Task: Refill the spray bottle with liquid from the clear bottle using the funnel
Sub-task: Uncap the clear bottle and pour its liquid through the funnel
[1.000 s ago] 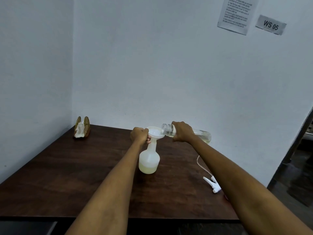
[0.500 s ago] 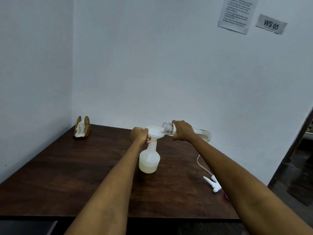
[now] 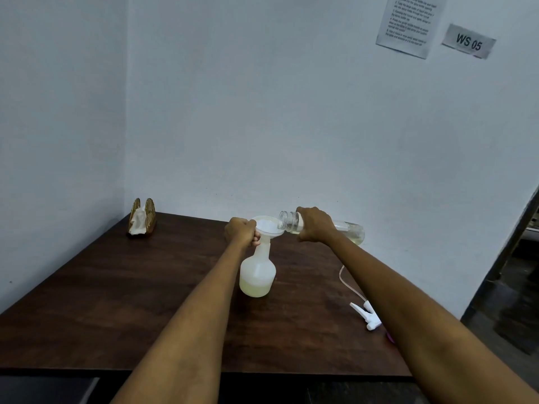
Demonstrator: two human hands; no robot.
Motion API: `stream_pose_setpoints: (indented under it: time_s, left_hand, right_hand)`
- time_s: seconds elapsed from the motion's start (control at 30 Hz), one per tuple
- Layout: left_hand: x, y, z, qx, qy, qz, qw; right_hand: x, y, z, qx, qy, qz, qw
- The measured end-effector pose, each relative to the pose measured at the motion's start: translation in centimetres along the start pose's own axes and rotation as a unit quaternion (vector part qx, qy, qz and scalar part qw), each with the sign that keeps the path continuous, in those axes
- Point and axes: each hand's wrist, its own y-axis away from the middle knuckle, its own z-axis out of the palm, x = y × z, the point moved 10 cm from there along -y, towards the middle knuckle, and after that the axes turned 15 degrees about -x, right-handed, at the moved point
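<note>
We see little change from a moment ago — our left hand (image 3: 240,231) still grips the funnel (image 3: 269,225) in the spray bottle (image 3: 257,272) standing mid-table (image 3: 116,287), while our right hand (image 3: 313,224) keeps holding the clear bottle (image 3: 320,228) roughly level, mouth over the funnel.

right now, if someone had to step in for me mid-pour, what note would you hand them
Left hand grips the funnel seated in the spray bottle neck, steadying it upright on the table.
Right hand holds the clear bottle nearly level, its mouth at the funnel rim.
Done: spray head is off, lying on the table to the right; pale liquid fills the spray bottle's bottom part.
Left: tip out the liquid remaining in the clear bottle, lift the funnel out, refit the spray head.
</note>
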Motion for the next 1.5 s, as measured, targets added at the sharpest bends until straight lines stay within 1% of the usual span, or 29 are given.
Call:
stream_pose_setpoints:
  time_s: [1.5]
  left_hand:
    - [-0.03, -0.22, -0.09, 0.003, -0.003, 0.001, 1.000]
  right_hand:
    - [-0.38, 0.17, -0.40, 0.004, 0.014, -0.002, 1.000]
